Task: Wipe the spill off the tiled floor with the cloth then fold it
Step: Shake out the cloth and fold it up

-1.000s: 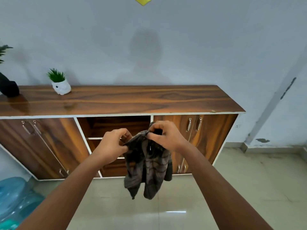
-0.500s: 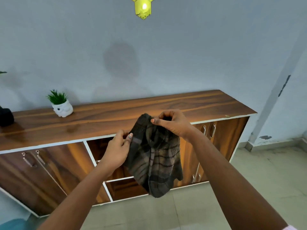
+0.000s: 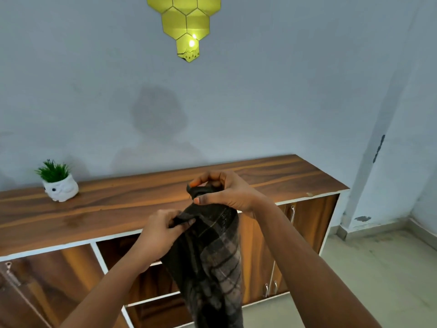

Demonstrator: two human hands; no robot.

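Cloth: a dark plaid cloth (image 3: pixel 212 261) is held up in the air in front of the cabinet, well above the floor; it hangs in a long, bunched drape from its top edge down to the near bottom edge of the view.
Right hand: the right hand (image 3: pixel 227 191) is closed on the upper end of the cloth, which is pinched between thumb and fingers; a bunched tip of fabric is seen inside the curl of the fingers.
Left hand: the left hand (image 3: pixel 163 229) is closed on a fold of the cloth's left edge, just below and to the left of the right hand; the fabric is gripped between thumb and fingertips.
Arms: both bare forearms are stretched forward from the near edge, left and right of the hanging cloth.
Cabinet: a long wooden cabinet (image 3: pixel 71 275) with white edging is set against the far wall; an open shelf compartment is seen behind the cloth, and closed doors with metal handles lie to the left and right.
Tabletop: the wood-grain tabletop (image 3: pixel 123 207) of the cabinet carries a small white pot with a green plant (image 3: pixel 59 184) at the far left.
Wall: a yellow honeycomb wall light (image 3: pixel 186 27) is mounted high on the pale wall.
Floor: a pale tiled floor (image 3: pixel 383 268) is seen at the right, beside the cabinet.
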